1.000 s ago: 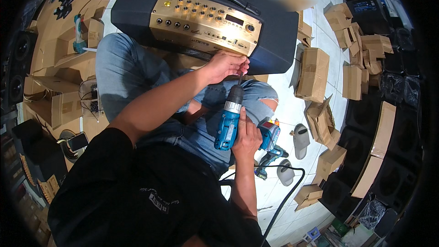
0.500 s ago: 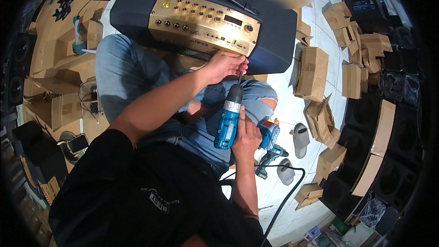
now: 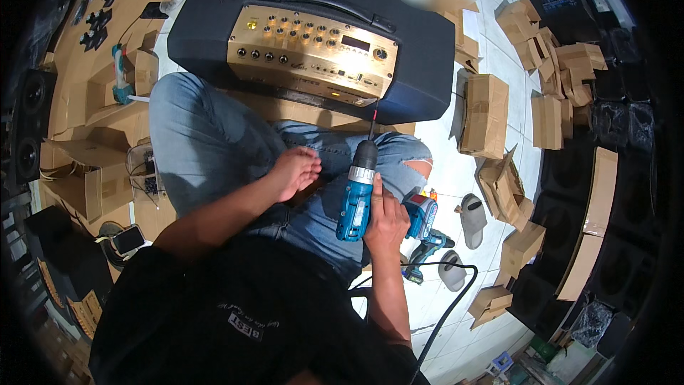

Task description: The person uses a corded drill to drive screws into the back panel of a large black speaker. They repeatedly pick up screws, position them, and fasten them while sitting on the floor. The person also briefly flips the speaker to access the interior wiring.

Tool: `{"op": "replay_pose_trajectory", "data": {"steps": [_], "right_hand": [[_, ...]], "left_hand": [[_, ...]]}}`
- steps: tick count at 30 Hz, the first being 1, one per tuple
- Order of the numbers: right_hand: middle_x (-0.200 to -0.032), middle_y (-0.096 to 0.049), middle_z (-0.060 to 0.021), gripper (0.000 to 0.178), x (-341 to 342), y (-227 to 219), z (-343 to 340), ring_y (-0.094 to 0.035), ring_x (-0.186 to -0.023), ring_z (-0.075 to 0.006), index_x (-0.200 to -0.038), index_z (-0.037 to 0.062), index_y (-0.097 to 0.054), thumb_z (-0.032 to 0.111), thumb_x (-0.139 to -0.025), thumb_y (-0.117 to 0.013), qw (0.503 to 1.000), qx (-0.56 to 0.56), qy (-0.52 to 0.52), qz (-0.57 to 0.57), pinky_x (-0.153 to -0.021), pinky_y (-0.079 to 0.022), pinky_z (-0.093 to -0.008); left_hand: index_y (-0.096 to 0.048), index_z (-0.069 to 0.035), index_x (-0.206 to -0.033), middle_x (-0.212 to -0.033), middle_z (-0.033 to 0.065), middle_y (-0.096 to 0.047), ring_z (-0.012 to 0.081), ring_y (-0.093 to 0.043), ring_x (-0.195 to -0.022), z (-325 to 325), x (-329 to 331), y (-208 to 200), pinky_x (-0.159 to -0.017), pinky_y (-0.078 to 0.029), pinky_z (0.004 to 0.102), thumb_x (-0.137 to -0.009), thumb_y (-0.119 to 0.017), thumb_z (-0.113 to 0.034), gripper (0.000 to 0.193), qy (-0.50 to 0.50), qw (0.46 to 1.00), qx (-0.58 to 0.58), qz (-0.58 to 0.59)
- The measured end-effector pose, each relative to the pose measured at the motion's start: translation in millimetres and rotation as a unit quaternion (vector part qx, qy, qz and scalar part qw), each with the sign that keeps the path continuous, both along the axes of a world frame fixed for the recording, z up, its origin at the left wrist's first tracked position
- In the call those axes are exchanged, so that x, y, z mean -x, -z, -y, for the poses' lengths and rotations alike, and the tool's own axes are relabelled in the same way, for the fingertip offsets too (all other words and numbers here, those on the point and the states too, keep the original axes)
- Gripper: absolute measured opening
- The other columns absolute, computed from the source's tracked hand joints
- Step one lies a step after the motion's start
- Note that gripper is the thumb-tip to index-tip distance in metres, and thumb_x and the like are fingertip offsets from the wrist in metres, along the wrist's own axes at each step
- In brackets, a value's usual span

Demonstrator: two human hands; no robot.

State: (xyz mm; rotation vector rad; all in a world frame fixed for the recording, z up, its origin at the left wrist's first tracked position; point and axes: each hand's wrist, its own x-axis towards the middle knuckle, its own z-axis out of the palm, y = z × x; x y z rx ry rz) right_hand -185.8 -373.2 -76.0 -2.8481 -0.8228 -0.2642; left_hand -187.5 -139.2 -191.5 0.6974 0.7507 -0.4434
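**Left hand dropped off the panel, drill stayed on the screw**

Compared with a second earlier, the left hand (image 3: 296, 171) had come down from the gold control panel (image 3: 313, 53) to rest on the jeans, fingers loosely curled and holding nothing. The right hand (image 3: 385, 217) was wrapped tight around the blue cordless drill (image 3: 356, 196), its bit touching the panel's lower right edge on the black speaker cabinet (image 3: 420, 64). Looked like mid screw-driving to me; next move probably needs the bit kept square.

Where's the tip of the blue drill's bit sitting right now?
In the head view, the blue drill is in the right hand, right of centre over the lap. Its bit tip meets the lower right edge of the gold control panel on the black speaker cabinet.
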Motion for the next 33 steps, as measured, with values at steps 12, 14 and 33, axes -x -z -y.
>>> {"op": "replay_pose_trajectory", "data": {"steps": [12, 14, 33], "right_hand": [[-0.091, -0.061, -0.0096, 0.06, -0.1, -2.8, -3.3, -0.06, -0.072, -0.0233, -0.141, 0.0036, -0.051, 0.008, -0.081, -0.057, 1.0, 0.023, 0.003, 0.011, -0.062, -0.049, -0.0339], [-0.089, -0.06, -0.0093, 0.061, -0.8, -2.5, -4.2, -0.06, -0.071, -0.0233, -0.141, 0.0037, -0.05, 0.008, -0.081, -0.057, 1.0, 0.023, 0.002, 0.017, -0.062, -0.049, -0.034], [-0.089, -0.064, -0.0143, 0.062, -3.4, 0.5, -4.5, -0.065, -0.073, -0.0281, -0.14, 0.0018, -0.05, 0.006, -0.079, -0.058, 1.0, 0.023, -0.002, 0.02, -0.065, -0.052, -0.0364]], "left_hand": [[-0.055, -0.003, -0.105, -0.1, 0.0119, -0.062, 0.0222, -0.062, -0.089, -18.1, 9.8, -19.0, -0.081, -0.054, 0.0342, -0.094, -0.053, -0.003, 0.011, -0.018, 0.999, 0.031, 0.035], [-0.056, -0.004, -0.105, -0.101, 0.0122, -0.062, 0.0226, -0.062, -0.092, -18.4, 11.4, -19.1, -0.082, -0.053, 0.0345, -0.094, -0.053, -0.004, 0.011, -0.013, 0.999, 0.033, 0.039], [-0.056, -0.006, -0.105, -0.101, 0.0119, -0.063, 0.0229, -0.063, -0.095, -21.8, 12.8, -8.4, -0.084, -0.052, 0.0352, -0.094, -0.055, -0.006, 0.011, -0.014, 0.997, 0.046, 0.062]]}}
